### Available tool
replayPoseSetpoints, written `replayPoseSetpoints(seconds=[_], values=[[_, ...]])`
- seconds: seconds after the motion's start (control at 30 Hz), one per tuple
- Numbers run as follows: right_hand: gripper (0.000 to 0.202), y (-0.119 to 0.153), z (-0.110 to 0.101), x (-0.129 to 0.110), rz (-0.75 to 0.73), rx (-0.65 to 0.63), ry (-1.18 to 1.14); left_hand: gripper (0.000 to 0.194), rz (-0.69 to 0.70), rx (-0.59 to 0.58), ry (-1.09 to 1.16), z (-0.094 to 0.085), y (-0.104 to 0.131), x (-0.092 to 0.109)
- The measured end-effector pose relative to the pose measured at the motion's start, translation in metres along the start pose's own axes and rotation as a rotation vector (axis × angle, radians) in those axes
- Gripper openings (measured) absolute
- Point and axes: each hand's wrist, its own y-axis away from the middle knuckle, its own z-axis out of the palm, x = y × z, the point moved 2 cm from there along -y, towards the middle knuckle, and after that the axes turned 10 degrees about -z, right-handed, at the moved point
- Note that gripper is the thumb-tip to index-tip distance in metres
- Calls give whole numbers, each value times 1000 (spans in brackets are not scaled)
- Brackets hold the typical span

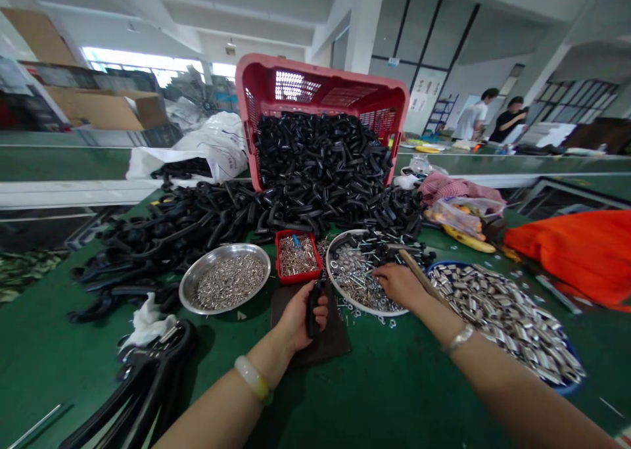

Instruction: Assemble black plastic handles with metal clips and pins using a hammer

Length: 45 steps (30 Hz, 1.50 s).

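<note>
My left hand (302,317) is wrapped round a short black plastic handle piece (313,307), held upright above a dark flat pad (338,334). My right hand (397,283) reaches into a white round tray (331,275) of bolts, washers and small metal parts. Its fingertips are drawn together among the loose bolts (365,275); whatever they pinch is too small to tell. Between the hands and the heap stands a red box (280,279) of small metal pins, with something blue lying on top. A metal bowl (183,291) of small rivet-like parts sits left of it.
A pink crate (401,100) tipped forward spills black plastic pieces (315,166) over the back. A blue basin (572,388) of metal sleeves stands right, a wooden-handled tool (419,271) beside my right wrist. Assembled black handles (152,383) lie front left, orange cloth (582,252) far right. Two people stand behind.
</note>
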Motion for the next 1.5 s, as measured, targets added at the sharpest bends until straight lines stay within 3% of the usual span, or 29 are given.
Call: replayPoseSetpoints(seconds=[0.07,0.17,0.23,0.33,0.43,0.57,0.7,1.0,1.33,1.5], values=[[27,-5,1,-14,6,19,-202,24,-9,5,-26,1,-1,-1],[24,-15,6,-44,49,72,-699,25,-1,15,-60,3,-2,-2],[15,-23,7,-62,33,108,-847,25,16,7,-89,3,-1,-2],[8,-32,3,-80,-62,150,-674,25,33,-19,-81,2,0,-3],[14,-36,-2,-89,-135,137,-490,25,43,-18,-21,0,0,-2],[17,-37,1,-90,-33,61,-697,22,78,-46,20,-3,0,0],[7,-41,6,-87,8,57,-796,24,124,-24,-18,-2,0,0],[22,-24,-6,-104,-312,161,-253,19,214,52,-11,-3,-2,-2],[21,-28,-4,-105,-290,61,23,20,165,5,-21,-2,3,0],[35,-38,-6,-97,-494,-78,51,25,184,66,-47,0,6,0]])
